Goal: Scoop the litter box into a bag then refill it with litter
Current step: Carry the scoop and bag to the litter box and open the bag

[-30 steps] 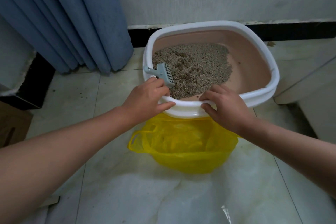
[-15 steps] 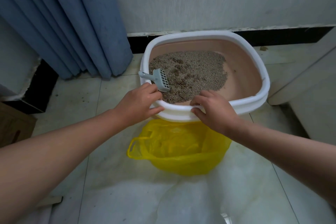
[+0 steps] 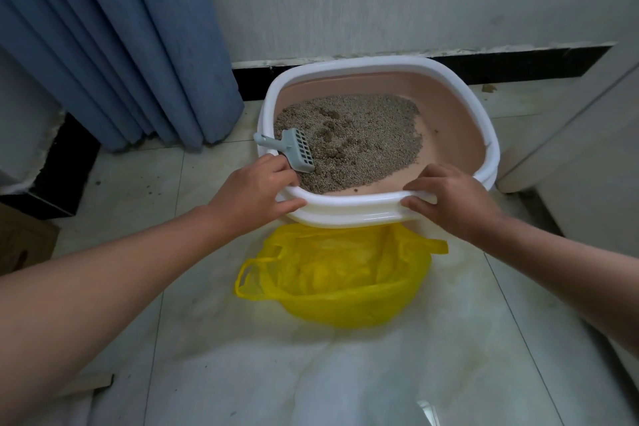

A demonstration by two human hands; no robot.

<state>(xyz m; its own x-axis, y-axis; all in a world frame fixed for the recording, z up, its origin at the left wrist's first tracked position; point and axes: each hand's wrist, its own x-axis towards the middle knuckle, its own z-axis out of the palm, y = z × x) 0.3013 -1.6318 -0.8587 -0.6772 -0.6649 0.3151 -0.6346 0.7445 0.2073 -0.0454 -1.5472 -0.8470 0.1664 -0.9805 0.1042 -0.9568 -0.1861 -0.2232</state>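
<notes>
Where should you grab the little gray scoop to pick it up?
By the scoop's thin handle, coming from the left. The handle pokes out over the litter box's left rim, free to pinch, while the slotted head lies on the litter. The left hand is right beside it.

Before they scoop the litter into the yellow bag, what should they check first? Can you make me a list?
1. Yellow bag open on top: ok, its mouth gapes upward.
2. Bag close to the litter box: ok, it sits right in front of the near rim.
3. Scoop within reach: ok, it lies on the litter beside the left hand.
4. A hand free to take the scoop: not ok, the left hand and right hand both grip the near rim.
5. Fresh litter ready for the refill: cannot tell, none is in view.
</notes>
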